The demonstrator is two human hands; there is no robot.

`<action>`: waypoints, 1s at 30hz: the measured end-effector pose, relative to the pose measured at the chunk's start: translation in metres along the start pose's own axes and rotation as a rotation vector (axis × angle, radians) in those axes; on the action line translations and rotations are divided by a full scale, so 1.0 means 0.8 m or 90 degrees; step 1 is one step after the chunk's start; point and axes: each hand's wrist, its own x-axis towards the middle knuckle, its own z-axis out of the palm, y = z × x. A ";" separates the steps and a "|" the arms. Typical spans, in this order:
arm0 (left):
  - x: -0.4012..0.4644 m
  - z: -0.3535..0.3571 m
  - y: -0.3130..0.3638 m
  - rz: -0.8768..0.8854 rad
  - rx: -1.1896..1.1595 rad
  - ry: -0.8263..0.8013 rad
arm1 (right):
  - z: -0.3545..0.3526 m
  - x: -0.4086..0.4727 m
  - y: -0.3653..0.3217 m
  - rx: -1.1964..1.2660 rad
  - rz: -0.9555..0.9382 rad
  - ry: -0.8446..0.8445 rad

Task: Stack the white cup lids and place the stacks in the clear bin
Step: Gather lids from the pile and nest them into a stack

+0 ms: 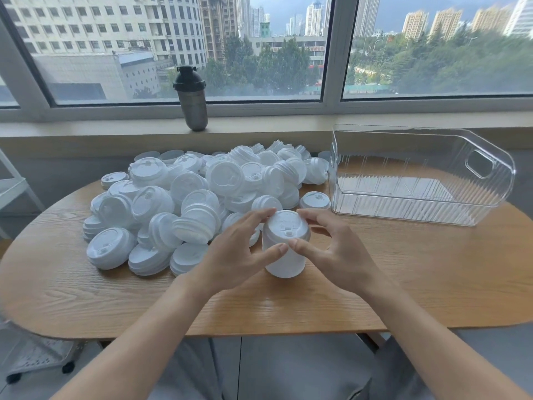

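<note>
1. We clasp the stack between left hand and right hand, fingers curled round its top lid.
2. Loose lids lie just left of our grip.
3. The bin sits beyond, to the right, on the table.

My fingers cover the near rim of the stack of lids, so I cannot tell how many lids it holds. My left hand hides the lids behind it in the pile. Beyond my fingers the pile's lower layers are buried. The worktop runs off the picture's right edge, and my forearms leave at the bottom.
</note>
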 end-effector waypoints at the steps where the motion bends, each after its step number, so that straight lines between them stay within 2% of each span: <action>1: 0.002 0.000 -0.001 0.002 0.017 -0.004 | 0.001 0.000 0.000 -0.010 -0.008 0.004; 6: 0.003 -0.002 -0.002 0.027 0.085 -0.038 | 0.002 0.001 0.002 -0.068 -0.057 0.003; 11: 0.001 -0.001 0.009 0.046 0.226 -0.052 | -0.001 0.004 0.002 -0.140 -0.075 -0.012; 17: -0.001 0.003 0.013 0.037 0.266 -0.053 | -0.001 0.004 0.002 -0.170 -0.084 -0.022; 20: -0.006 0.001 0.006 0.050 0.239 -0.044 | -0.002 0.001 0.010 -0.082 -0.036 -0.007; 23: -0.013 0.000 -0.011 0.036 0.188 -0.013 | -0.005 0.001 0.023 0.003 0.040 0.079; 25: -0.019 0.003 -0.027 0.022 0.167 0.024 | -0.008 0.005 0.035 -0.010 0.076 0.127; 28: -0.023 0.013 -0.047 0.051 0.269 0.089 | -0.010 0.018 0.056 -0.055 0.123 0.142; 30: -0.022 0.022 -0.055 0.065 0.325 0.094 | -0.008 0.030 0.071 -0.064 0.151 0.135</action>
